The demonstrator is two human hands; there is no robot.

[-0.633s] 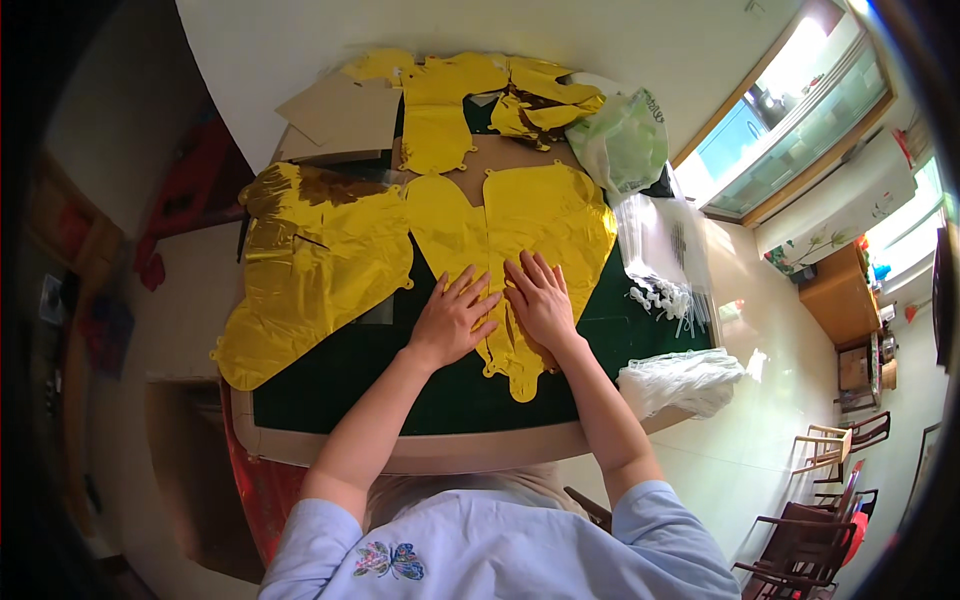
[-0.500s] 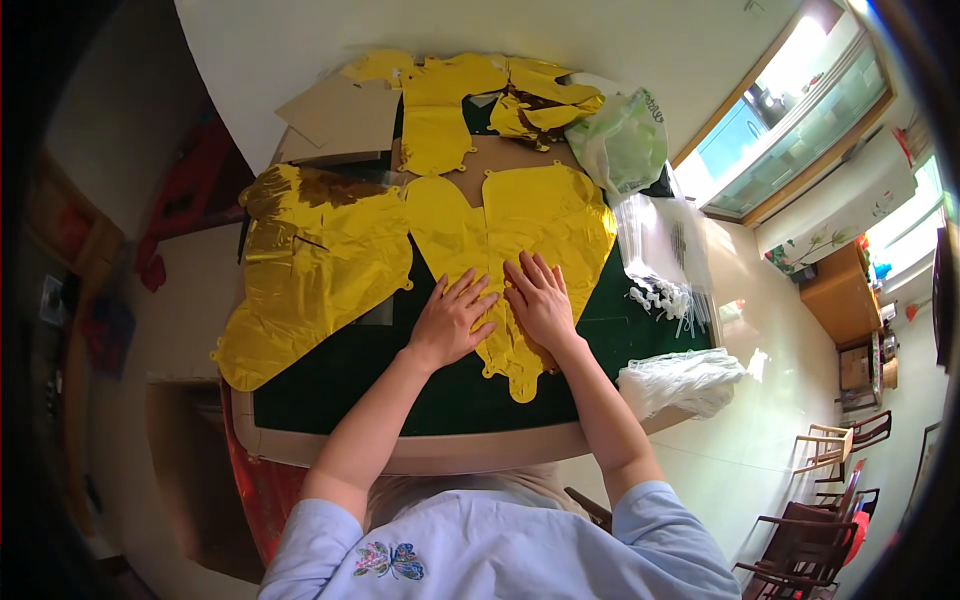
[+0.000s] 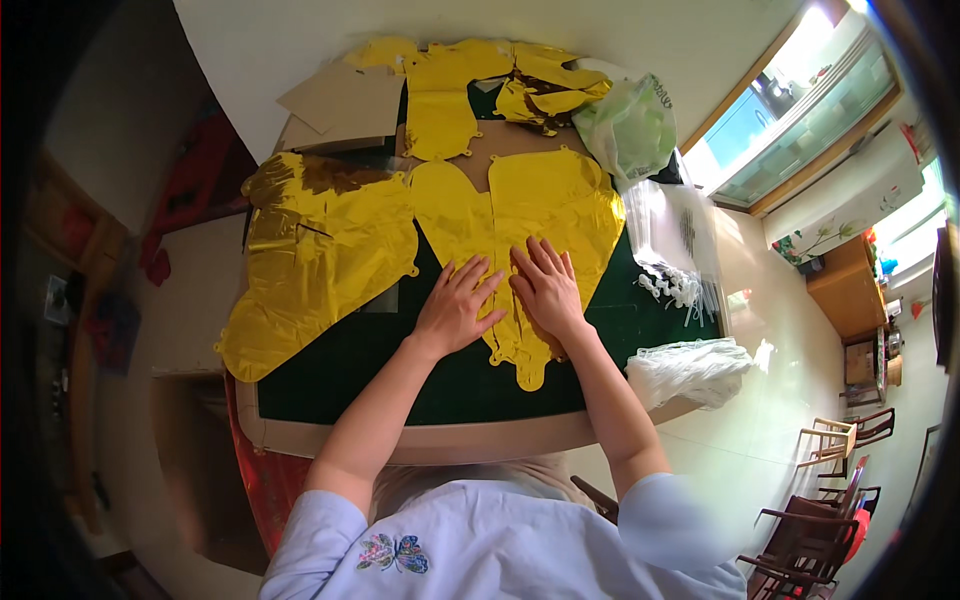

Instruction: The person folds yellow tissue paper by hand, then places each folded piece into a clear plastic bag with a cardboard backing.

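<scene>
A flat gold foil balloon [image 3: 550,205] lies on the green table top, tapering to a tabbed tip on the side near me. My left hand [image 3: 458,308] rests on its left edge, palm down with the fingers spread. Beside it my right hand [image 3: 548,292] lies flat on the narrowing part, fingers stretched out. Neither hand grips anything. To the left is a larger gold foil balloon [image 3: 320,250], creased, with a dark reflection along its top. More gold foil pieces [image 3: 440,110] lie at the far end, some of them crumpled.
Brown cardboard sheets [image 3: 345,105] are at the far left of the table [image 3: 430,440]. Along the right side are a pale green plastic bag [image 3: 628,130], clear bags [image 3: 670,225] with white straws or ties, and a bundled white plastic bag [image 3: 690,372]. Chairs [image 3: 810,535] stand beyond, at right.
The whole view has shifted slightly, so the table sits a little higher in the picture. Both hands stay flat on the same foil balloon, with only a slight shift.
</scene>
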